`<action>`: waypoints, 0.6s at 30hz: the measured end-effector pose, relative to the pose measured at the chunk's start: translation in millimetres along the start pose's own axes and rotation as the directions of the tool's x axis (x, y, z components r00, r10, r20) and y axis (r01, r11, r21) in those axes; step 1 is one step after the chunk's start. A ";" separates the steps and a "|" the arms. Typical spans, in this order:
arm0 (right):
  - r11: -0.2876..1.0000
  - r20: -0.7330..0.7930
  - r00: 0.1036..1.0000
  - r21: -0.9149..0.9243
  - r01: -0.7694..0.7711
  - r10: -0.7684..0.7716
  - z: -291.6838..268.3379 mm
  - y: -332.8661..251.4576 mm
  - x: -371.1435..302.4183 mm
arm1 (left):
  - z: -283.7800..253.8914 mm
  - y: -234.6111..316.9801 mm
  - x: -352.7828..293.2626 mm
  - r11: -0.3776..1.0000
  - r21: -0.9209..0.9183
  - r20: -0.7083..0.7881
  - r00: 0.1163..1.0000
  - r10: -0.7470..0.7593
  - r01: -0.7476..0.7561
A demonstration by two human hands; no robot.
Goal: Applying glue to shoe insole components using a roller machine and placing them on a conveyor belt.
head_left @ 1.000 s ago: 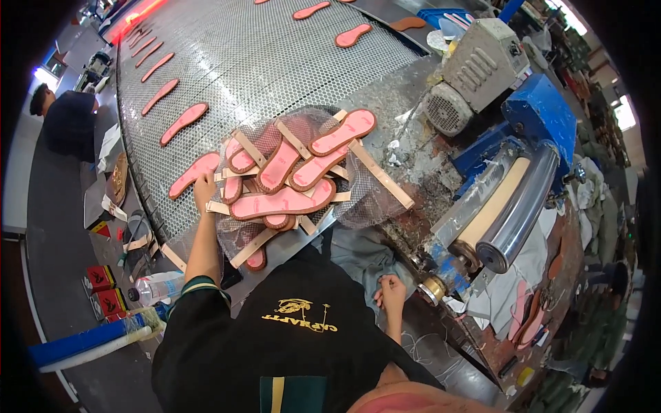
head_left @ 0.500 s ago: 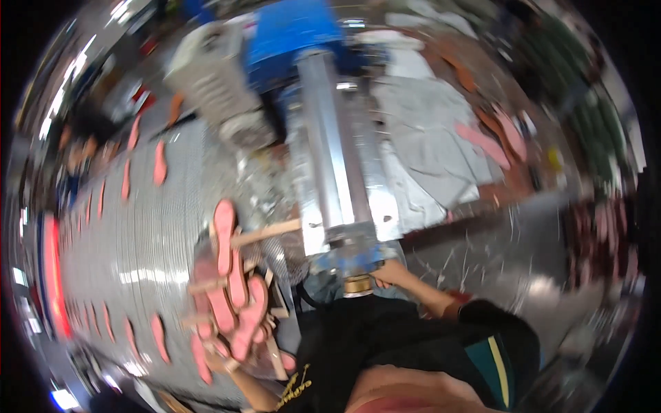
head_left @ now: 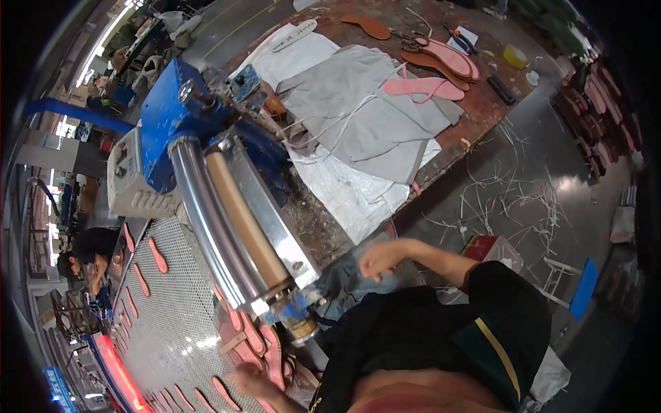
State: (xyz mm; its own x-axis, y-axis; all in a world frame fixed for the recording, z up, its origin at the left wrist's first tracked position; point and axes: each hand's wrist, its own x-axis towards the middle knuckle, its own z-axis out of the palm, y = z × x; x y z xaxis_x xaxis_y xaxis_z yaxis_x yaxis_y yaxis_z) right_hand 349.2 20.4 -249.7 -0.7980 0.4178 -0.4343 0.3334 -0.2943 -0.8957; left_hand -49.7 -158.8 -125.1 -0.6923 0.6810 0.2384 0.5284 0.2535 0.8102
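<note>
My left hand (head_left: 249,378) is over a pile of pink shoe insoles (head_left: 274,354) at the lower left. Motion blurs its fingers, so I cannot tell whether it grips one. My right hand (head_left: 382,258) hangs in the air beside the worktable's near corner, its fingers loosely curled with nothing visible in them. Between the hands stands a blue roller machine (head_left: 164,96) with a shiny metal roller (head_left: 206,220) and a tan roller (head_left: 244,220) next to it. The machine's near end partly hides the pile.
Pink insoles lie in rows along a mesh conveyor (head_left: 172,303) at left. The worktable (head_left: 482,131) bears grey cloth (head_left: 358,103), pink and brown insoles and pliers (head_left: 465,41). White string scraps (head_left: 509,199) litter the floor. Another person (head_left: 89,251) works beyond the conveyor.
The view has swung to the right, so the machine now sits further left and tilted. My right hand has come away from the machine's near end. My left hand remains by the pile.
</note>
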 end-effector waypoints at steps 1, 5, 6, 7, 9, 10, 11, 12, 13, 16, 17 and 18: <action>0.999 -0.042 0.998 0.006 0.045 -0.045 -17.4 -34.5 -12.6 | 36.2 43.9 -14.8 0.992 -0.123 0.103 0.995 0.013 -0.001; 0.759 -0.792 0.480 0.032 0.650 -0.377 -101.3 -121.0 -37.6 | 84.6 -13.6 -38.4 0.917 0.311 0.624 0.781 0.000 -0.249; 0.722 -0.820 0.372 -0.071 0.688 -0.435 -130.0 -133.9 -28.1 | 102.3 2.8 -46.6 0.829 0.321 0.686 0.716 0.130 -0.458; 0.680 -0.824 0.297 -0.138 0.720 -0.482 -159.5 -141.7 -2.4 | 114.6 19.3 -48.6 0.797 0.232 0.746 0.628 0.222 -0.557; 0.669 -0.810 0.144 -0.354 0.653 -0.569 -217.0 -154.4 59.2 | 128.6 -2.3 -54.6 0.883 0.339 0.761 0.646 -0.054 -0.325; 0.682 -0.787 0.075 -0.477 0.555 -0.612 -241.0 -159.1 98.9 | 130.0 -27.4 -55.3 0.878 0.350 0.749 0.661 -0.054 -0.325; 0.722 -0.783 0.062 -0.536 0.438 -0.619 -257.6 -166.4 135.7 | 126.5 -57.5 -56.9 0.863 0.344 0.727 0.686 0.004 -0.369; 0.752 -0.780 0.050 -0.583 0.307 -0.624 -271.9 -168.2 168.6 | 124.2 -72.8 -57.9 0.846 0.336 0.710 0.702 0.061 -0.414; 0.754 -0.781 0.045 -0.584 0.301 -0.623 -294.4 -155.1 194.3 | 130.9 -63.7 -60.7 0.847 0.329 0.714 0.697 0.066 -0.417; 0.869 -0.839 0.255 -0.495 0.006 -0.480 -337.0 -123.0 213.9 | 148.5 -60.1 -70.9 0.789 0.402 0.745 0.667 0.012 -0.464; 0.875 -0.852 0.269 -0.480 -0.060 -0.449 -327.7 -131.4 223.0 | 143.6 -64.3 -68.2 0.788 0.416 0.729 0.685 0.011 -0.455; 0.877 -0.868 0.275 -0.461 -0.133 -0.414 -321.5 -137.8 227.4 | 141.0 -68.5 -65.5 0.723 0.409 0.747 0.660 0.085 -0.556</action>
State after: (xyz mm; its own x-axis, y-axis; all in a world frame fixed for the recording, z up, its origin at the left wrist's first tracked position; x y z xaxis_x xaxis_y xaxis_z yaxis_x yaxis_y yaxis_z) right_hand 283.2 432.3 -255.7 0.0781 0.9825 0.1690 0.6302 0.0827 -0.7720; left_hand 28.8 -123.9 -271.7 -0.0448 0.9838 -0.1735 0.9683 0.0855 0.2345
